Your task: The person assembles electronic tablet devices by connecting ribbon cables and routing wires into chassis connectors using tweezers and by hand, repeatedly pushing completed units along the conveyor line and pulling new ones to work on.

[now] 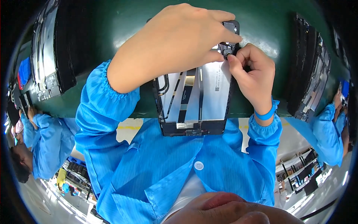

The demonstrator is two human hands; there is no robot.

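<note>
Counter (97, 22), dark green; on it, one opened flat device (214, 100), silver inner panels in a black frame, near end reaching past the counter's edge; left hand (203, 31), across the device's upper end, fingers spread; right hand (257, 69), thumb at the upper right corner, blue band (265, 115) at the wrist; left-side device parts (44, 56); right-side device parts (315, 71); left co-worker (52, 142) and right co-worker (325, 132), both blue-sleeved.
</note>
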